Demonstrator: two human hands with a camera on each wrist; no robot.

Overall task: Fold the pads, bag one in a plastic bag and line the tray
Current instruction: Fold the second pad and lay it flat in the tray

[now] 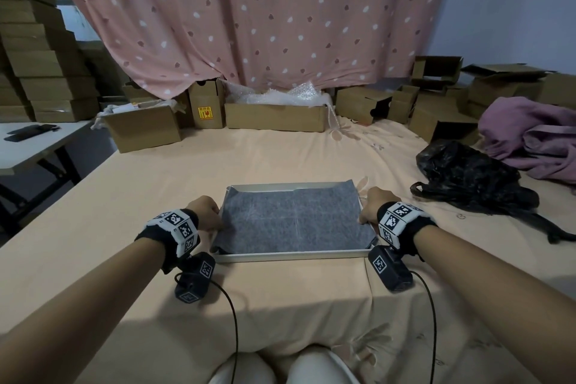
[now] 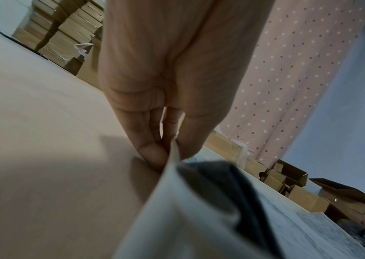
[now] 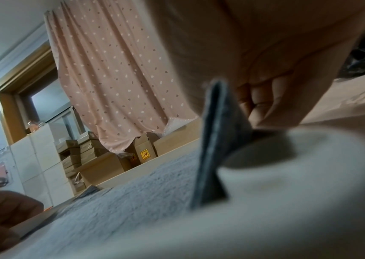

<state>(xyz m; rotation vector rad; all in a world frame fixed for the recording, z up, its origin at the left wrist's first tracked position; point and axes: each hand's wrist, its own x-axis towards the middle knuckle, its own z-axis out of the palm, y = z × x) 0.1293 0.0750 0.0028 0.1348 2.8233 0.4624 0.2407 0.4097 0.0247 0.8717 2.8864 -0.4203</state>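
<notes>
A peach-sheeted bed carries the white tray, lined with a grey pad. Cardboard boxes and a black bag lie beyond. The left hand and right hand pinch the tray's side walls; fingers are partly hidden.

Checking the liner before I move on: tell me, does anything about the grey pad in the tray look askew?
Yes. The grey pad is not flat in the tray: its far right corner rides up over the rim, and its side edges curl up where the left hand and right hand grip the sides.
</notes>
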